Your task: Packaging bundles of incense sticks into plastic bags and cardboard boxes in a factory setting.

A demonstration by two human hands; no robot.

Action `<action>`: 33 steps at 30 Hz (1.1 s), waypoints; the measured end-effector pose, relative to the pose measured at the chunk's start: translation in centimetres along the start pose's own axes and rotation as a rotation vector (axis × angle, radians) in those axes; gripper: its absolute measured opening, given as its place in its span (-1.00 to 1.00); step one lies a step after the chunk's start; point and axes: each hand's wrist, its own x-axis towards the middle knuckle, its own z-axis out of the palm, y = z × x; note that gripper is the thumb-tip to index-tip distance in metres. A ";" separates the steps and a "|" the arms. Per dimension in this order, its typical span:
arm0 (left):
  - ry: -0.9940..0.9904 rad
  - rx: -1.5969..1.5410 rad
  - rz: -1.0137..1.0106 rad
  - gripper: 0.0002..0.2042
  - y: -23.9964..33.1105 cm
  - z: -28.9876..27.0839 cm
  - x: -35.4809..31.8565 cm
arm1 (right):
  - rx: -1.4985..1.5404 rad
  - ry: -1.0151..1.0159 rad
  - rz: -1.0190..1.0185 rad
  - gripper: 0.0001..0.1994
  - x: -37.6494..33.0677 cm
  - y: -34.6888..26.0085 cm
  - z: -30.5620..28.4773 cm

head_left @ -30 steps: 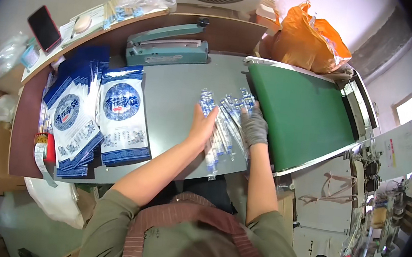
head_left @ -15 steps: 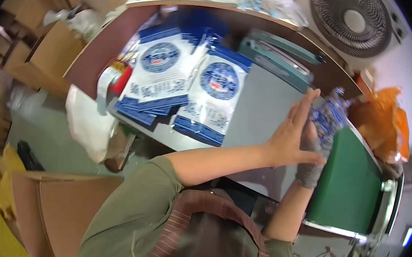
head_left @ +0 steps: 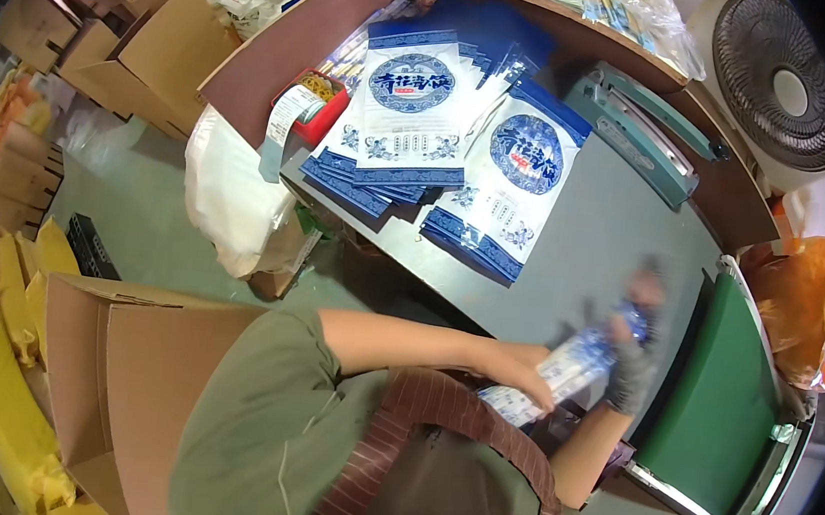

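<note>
Head camera: I curl left hand (head_left: 522, 374) and gloved right hand (head_left: 635, 349) round wrapped chopsticks (head_left: 574, 363), seemingly evening them; ends need levelling.

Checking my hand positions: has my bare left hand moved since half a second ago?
Yes. Judged against the flat gray tabletop, the bare left hand has moved back toward its near edge.

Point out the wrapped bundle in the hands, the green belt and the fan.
Wrapped bundle (head_left: 574, 365): head view, middle of its length.
Green belt (head_left: 720, 395): head view, middle of its surface.
Fan (head_left: 790, 93): head view, central hub.
</note>
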 end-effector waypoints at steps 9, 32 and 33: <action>1.266 1.844 0.263 -0.71 8.1 -10.7 -17.7 | 0.456 -0.210 0.492 -0.78 -2.2 5.3 3.4; 1.046 1.861 -0.014 -0.65 7.4 -15.9 -23.0 | 0.281 -0.183 0.430 -0.76 -2.7 4.3 3.8; 1.062 1.786 -0.066 -0.66 7.4 -16.3 -23.3 | 0.261 -0.185 0.400 -0.76 -2.8 4.4 3.6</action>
